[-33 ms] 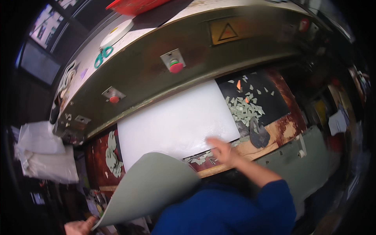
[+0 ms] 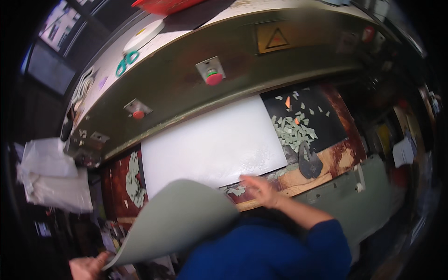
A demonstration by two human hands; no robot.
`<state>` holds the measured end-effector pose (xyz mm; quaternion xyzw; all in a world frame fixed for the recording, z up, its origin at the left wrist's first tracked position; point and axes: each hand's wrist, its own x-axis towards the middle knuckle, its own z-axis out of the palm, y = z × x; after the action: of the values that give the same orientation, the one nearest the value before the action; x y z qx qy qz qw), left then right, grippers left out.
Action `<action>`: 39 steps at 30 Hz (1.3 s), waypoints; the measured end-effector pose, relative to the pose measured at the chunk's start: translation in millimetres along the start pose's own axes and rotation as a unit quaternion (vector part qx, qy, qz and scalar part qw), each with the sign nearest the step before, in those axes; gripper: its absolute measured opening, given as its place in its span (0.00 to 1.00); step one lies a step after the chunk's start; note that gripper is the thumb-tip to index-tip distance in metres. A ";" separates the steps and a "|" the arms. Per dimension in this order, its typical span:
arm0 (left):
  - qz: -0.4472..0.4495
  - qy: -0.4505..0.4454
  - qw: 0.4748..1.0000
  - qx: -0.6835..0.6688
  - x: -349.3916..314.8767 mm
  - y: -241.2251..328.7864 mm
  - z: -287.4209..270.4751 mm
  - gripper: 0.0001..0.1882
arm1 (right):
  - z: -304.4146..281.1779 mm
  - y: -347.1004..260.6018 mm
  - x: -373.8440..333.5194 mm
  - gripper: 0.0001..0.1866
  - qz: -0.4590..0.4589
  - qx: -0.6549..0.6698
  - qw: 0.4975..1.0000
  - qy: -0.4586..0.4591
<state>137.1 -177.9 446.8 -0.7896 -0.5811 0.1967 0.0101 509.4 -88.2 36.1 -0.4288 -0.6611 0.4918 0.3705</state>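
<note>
A large grey-green flexible sheet (image 2: 175,224) curves up in front of me at the lower left. My left hand (image 2: 88,267) is closed on its far-left corner. Behind the sheet lies a flat white board (image 2: 210,140), whose near-left part the sheet hides. Close to the board's front edge is my right hand (image 2: 262,190), fingers extended and slightly blurred, with nothing visible in it. Small grey-green scraps (image 2: 238,190) lie just left of that hand, along the board's near edge.
A green machine beam (image 2: 172,88) with red push buttons spans the far side. Many scraps (image 2: 296,133) are heaped right of the board, beside a dark grey object (image 2: 309,161). Further scraps (image 2: 134,184) lie left. Green-handled scissors (image 2: 127,64) rest on the upper ledge.
My right hand has shifted slightly left and toward me, off the board's near-right area. My left hand and the sheet corner have moved a little left. The view has shifted slightly.
</note>
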 end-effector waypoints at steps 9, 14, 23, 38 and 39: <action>-0.097 0.291 0.943 -0.132 73.7 -46.0 -67.6 0.12 | 41.8 8.2 -52.1 0.20 0.064 0.196 0.978 -0.017; 0.062 0.404 0.879 0.247 179.2 -49.1 15.0 0.29 | 46.4 12.5 -107.6 0.18 0.149 0.171 0.962 0.151; -0.241 0.041 0.946 -0.211 128.0 -37.5 370.3 0.23 | 25.3 1.0 -143.3 0.21 0.310 0.093 0.910 0.260; -0.138 0.031 0.779 -0.611 94.7 -84.0 391.9 0.17 | 1.1 -18.1 -89.0 0.16 0.244 -0.189 0.913 0.267; -0.144 0.126 0.856 -0.480 131.2 -96.4 390.8 0.18 | -22.7 -20.4 -55.0 0.16 0.156 -0.232 0.941 0.191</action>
<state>-44.5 -108.8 70.7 -0.6221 -0.7043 -0.2115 -0.2687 545.6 -134.9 57.6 -0.6866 -0.5984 0.2853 0.2985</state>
